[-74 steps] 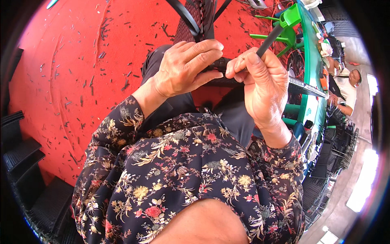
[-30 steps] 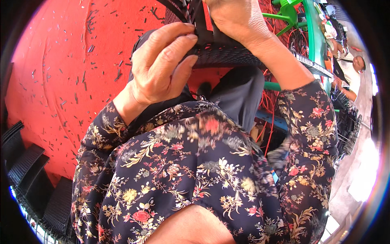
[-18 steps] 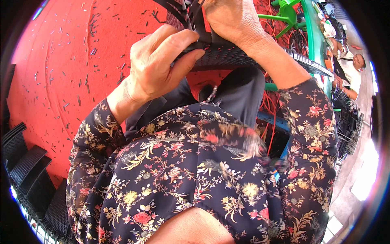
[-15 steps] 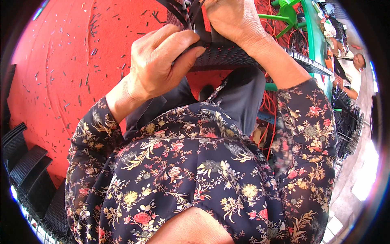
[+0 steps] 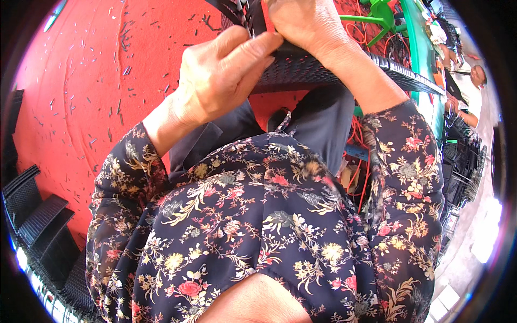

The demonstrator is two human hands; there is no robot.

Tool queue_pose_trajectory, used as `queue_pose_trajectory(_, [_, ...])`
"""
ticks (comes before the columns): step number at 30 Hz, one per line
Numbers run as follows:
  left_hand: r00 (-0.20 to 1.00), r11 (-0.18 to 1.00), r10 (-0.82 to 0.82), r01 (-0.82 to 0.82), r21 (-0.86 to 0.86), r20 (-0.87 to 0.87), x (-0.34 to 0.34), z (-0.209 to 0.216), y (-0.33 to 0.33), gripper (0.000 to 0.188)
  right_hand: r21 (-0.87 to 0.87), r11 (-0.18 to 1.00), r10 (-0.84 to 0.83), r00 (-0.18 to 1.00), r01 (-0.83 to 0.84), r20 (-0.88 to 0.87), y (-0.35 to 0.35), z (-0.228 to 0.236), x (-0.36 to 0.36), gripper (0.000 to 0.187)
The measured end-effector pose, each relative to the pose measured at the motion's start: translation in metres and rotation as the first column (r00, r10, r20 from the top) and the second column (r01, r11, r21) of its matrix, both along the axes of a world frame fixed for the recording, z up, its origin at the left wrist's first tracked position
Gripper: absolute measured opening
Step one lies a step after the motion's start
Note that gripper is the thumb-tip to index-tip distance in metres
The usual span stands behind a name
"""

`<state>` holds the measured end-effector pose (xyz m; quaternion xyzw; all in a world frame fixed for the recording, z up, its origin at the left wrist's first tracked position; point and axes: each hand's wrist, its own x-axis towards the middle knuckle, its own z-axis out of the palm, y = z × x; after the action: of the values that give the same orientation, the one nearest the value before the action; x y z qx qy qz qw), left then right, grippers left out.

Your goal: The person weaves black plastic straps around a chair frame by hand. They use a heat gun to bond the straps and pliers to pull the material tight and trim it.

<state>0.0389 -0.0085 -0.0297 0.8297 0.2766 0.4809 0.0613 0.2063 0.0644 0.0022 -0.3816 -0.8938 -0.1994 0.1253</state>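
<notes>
A black woven piece of furniture (image 5: 301, 71) stands in front of my knees, its flat strips (image 5: 245, 15) sticking up loose at the top edge of the view. My left hand (image 5: 221, 70) is closed in a pinch at the strips, index finger and thumb drawn together beside my other hand. What lies between those fingertips is hidden. Against the same weave, just to the right, rests my right hand (image 5: 309, 24). Its fingers are mostly hidden by the hand itself and cut off by the upper edge.
Short black offcuts (image 5: 125, 40) litter the red floor covering (image 5: 81, 102). Black woven pieces (image 5: 43, 220) stand at the lower left. A green plastic chair (image 5: 379, 16), a green table edge (image 5: 408, 37) and orange cords (image 5: 360, 129) lie right. Another person (image 5: 466, 89) is at far right.
My left hand has shifted right and slightly up, its fingertips now close against my right hand. The right hand has moved slightly left and up.
</notes>
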Motion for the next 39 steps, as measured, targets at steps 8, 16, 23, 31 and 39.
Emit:
queue_pose_trajectory(8, [0.999, 0.997, -0.013, 0.009, -0.073, -0.048, -0.002, 0.006, -0.001, 0.036, -0.368, 0.913, -0.338, 0.829, 0.174, -0.445, 0.003, 0.006, -0.004, 0.027])
queue_pose_trajectory(16, [0.99, 0.998, -0.039, 0.047, 0.051, -0.134, 0.003, 0.027, 0.014, 0.027, -0.562, 0.814, -0.431, 0.8, 0.146, -0.417, 0.013, 0.004, 0.007, 0.031])
queue_pose_trajectory(23, [0.991, 0.996, -0.043, 0.033, -0.078, -0.127, -0.003, 0.03, 0.013, 0.026, -0.794, 0.559, -0.525, 0.639, -0.24, -0.563, 0.025, 0.0, 0.007, 0.034])
queue_pose_trajectory(31, [0.977, 0.985, -0.159, 0.146, -0.094, -0.146, 0.001, 0.04, 0.023, 0.025, -0.234, 0.966, -0.191, 0.92, 0.113, -0.343, 0.014, 0.019, 0.032, 0.032])
queue_pose_trajectory(39, [0.982, 0.982, -0.082, 0.05, -0.182, -0.172, -0.01, 0.039, 0.018, 0.025, -0.693, 0.624, -0.152, 0.814, -0.361, -0.561, 0.008, 0.05, 0.034, 0.013])
